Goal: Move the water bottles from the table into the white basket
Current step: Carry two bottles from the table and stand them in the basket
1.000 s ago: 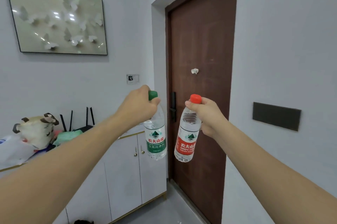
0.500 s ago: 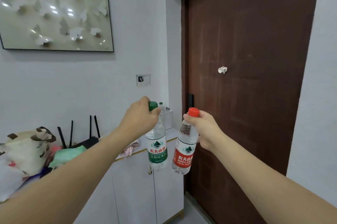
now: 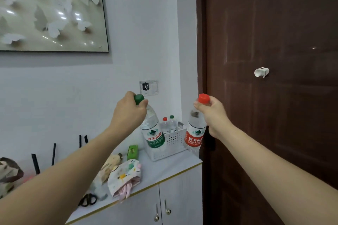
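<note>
My left hand [image 3: 128,113] grips a green-capped water bottle [image 3: 154,134] by its neck. My right hand [image 3: 213,115] holds a red-capped water bottle [image 3: 194,136] the same way. Both bottles hang upright in the air, just in front of a white perforated basket [image 3: 173,142] on the far right end of a white cabinet top [image 3: 164,168]. Two small bottles stand inside the basket, one red-capped [image 3: 165,126] and one green-capped [image 3: 172,124].
A brown door [image 3: 265,78] stands right of the cabinet. On the cabinet top lie a green box [image 3: 133,151], a patterned cloth bundle [image 3: 124,177], scissors [image 3: 88,200] and black router antennas [image 3: 53,153]. A framed butterfly picture [image 3: 51,8] hangs above.
The view has closed in on the cabinet and turned left. The basket with its two bottles has come into sight behind the held bottles. Both hands keep their grip.
</note>
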The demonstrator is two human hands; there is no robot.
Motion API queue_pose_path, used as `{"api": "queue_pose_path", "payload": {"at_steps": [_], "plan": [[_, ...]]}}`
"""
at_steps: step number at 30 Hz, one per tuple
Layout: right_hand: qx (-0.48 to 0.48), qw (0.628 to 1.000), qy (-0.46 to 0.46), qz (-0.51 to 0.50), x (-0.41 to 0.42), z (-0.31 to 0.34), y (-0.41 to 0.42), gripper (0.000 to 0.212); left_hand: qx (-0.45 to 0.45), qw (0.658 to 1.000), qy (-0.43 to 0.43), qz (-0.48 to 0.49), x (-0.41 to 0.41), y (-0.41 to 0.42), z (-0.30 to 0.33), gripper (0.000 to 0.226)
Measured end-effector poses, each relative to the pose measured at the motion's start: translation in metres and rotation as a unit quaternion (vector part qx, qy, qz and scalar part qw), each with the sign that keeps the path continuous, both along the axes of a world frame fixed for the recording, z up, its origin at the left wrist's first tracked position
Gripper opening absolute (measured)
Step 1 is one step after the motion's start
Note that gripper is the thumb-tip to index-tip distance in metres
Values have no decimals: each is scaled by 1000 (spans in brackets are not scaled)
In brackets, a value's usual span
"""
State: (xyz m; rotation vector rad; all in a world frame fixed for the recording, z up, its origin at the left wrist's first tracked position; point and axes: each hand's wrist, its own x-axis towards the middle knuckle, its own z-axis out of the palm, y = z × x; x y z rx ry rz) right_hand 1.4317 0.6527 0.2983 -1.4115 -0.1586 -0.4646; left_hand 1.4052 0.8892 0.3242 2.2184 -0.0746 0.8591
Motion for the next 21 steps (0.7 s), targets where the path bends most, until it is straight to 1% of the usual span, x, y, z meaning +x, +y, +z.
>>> {"api": "queue_pose_path", "payload": {"at_steps": [3,5,9,15,18,21], "plan": [[-14,1000,-18,-6,60,5,8,11,-30,1000,-6,9,52,5,3,27],[0,1000,-16,-3,101,3,13,10,-37,999,-11,14,89,8,2,27],[26,1000,-7,-10,188,-12,23,18,-57,998,-10,7,169,14,-5,27],[7,1000,10,-26,324,-40,42,19,-18,999,-17,-44,302,24,-18,21],[-7,999,31,-27,390,-57,51,22,6,998,20,-65,367,26,-33,23],[-45,998,45,-19,445,-80,57,22,33,994,52,-89,424,25,-57,23]]}}
